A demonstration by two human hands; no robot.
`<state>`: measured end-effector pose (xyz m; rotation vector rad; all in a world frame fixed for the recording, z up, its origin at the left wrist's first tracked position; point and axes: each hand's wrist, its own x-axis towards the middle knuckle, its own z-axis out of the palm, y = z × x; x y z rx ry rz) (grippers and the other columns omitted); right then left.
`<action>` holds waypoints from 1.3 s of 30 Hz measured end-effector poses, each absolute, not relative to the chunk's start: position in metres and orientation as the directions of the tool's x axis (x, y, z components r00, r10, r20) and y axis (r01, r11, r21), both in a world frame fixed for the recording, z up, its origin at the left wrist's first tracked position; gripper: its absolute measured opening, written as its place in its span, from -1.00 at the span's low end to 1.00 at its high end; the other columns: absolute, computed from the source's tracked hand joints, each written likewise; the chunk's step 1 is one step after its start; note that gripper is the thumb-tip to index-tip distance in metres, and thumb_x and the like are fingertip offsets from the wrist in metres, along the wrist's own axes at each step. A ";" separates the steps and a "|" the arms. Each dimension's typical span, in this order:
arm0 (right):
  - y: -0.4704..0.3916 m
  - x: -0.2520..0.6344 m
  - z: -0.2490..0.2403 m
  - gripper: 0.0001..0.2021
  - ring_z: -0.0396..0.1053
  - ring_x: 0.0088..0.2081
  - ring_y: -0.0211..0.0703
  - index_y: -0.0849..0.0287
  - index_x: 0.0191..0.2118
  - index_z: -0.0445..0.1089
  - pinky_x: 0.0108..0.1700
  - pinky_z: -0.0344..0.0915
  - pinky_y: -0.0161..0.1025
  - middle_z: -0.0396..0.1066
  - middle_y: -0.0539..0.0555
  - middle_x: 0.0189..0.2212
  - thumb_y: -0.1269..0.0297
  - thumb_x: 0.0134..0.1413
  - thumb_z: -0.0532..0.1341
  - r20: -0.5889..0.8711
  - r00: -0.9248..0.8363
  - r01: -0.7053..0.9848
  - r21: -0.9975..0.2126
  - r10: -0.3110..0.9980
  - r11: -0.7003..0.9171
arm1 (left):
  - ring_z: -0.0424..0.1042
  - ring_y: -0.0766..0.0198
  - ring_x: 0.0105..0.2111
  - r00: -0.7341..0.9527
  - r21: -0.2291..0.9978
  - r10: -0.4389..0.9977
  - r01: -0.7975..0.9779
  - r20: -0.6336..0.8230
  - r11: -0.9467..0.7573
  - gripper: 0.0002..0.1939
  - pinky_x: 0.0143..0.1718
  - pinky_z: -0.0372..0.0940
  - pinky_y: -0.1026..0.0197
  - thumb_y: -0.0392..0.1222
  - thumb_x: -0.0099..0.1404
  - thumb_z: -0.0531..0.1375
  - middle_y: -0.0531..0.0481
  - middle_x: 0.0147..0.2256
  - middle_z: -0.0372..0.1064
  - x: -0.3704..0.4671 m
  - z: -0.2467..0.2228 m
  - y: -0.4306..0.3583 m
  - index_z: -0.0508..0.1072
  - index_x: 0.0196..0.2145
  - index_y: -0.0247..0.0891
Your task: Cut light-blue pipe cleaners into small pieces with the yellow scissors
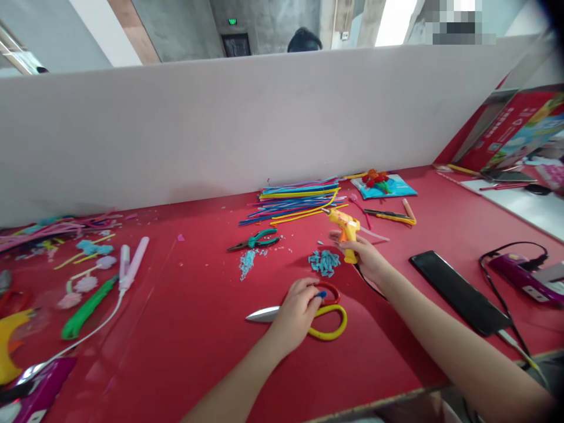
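My right hand (pixel 369 254) is wrapped round a yellow hot glue gun (pixel 345 222), its nozzle pointing left and away from me. My left hand (pixel 296 312) pinches a small dark blue piece (pixel 322 294) between thumb and fingers, above a pair of scissors (pixel 335 324). The scissors lie with their blade to the left and one yellow and one red handle loop to the right, partly hidden by this hand. Just beyond sits a pile of short light blue pieces (pixel 324 262). Green-handled pliers (pixel 255 239) lie to the left beside finer blue scraps (pixel 247 263).
Pipe cleaners (pixel 295 200) in several colours lie along the white partition (pixel 247 129). To the right are a black phone-like slab (pixel 458 291) and a purple power strip (pixel 526 279) with cables. A green-handled tool (pixel 90 308), pink sticks (pixel 134 264) and flower shapes (pixel 86 284) lie at left.
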<state>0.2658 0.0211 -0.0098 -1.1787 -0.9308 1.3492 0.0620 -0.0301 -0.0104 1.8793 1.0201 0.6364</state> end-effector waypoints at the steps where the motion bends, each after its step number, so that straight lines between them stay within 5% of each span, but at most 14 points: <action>1: 0.025 0.263 -0.013 -0.66 0.25 -0.11 -0.16 0.15 -0.19 0.34 -0.18 0.18 -0.31 0.33 0.07 -0.14 0.30 -0.22 0.18 -0.133 0.035 -0.228 -0.966 0.991 -0.121 | 0.18 0.23 -0.07 0.534 0.879 0.845 0.389 0.028 -0.275 -0.81 -0.01 0.06 0.16 -0.21 0.21 -0.04 -0.09 -0.13 0.23 0.062 -0.011 -0.031 0.36 -0.40 -0.22; 15: 0.025 0.191 -0.019 -0.63 0.33 -0.31 -0.14 0.13 -0.15 0.33 -0.33 0.23 -0.27 0.40 0.03 -0.28 0.27 -0.20 0.15 -0.163 -0.152 -0.163 -0.969 0.975 -0.187 | 0.33 0.22 -0.30 0.454 0.951 0.888 0.300 -0.074 -0.074 -0.77 -0.25 0.16 0.24 -0.14 0.21 -0.05 -0.06 -0.33 0.38 0.050 -0.013 -0.020 0.36 -0.34 -0.24; 25: 0.065 0.244 -0.021 -0.59 0.24 -0.18 -0.13 0.24 -0.17 0.32 -0.33 0.15 -0.33 0.32 0.11 -0.15 0.23 -0.25 0.14 -0.090 0.058 -0.050 -0.995 0.994 -0.087 | 0.30 0.22 -0.36 0.469 0.917 0.881 0.374 -0.057 -0.140 -0.78 -0.31 0.15 0.25 -0.14 0.18 -0.04 -0.04 -0.40 0.36 0.050 -0.005 -0.021 0.38 -0.41 -0.21; 39: 0.032 0.189 -0.013 -0.66 0.30 -0.39 -0.22 0.18 -0.21 0.34 -0.39 0.20 -0.32 0.39 0.02 -0.38 0.27 -0.25 0.19 -0.202 -0.270 -0.092 -0.968 0.941 -0.234 | 0.33 0.22 -0.31 0.394 0.973 0.912 0.231 -0.111 0.019 -0.78 -0.23 0.16 0.22 -0.14 0.18 0.00 -0.05 -0.34 0.39 0.043 -0.015 -0.008 0.38 -0.33 -0.25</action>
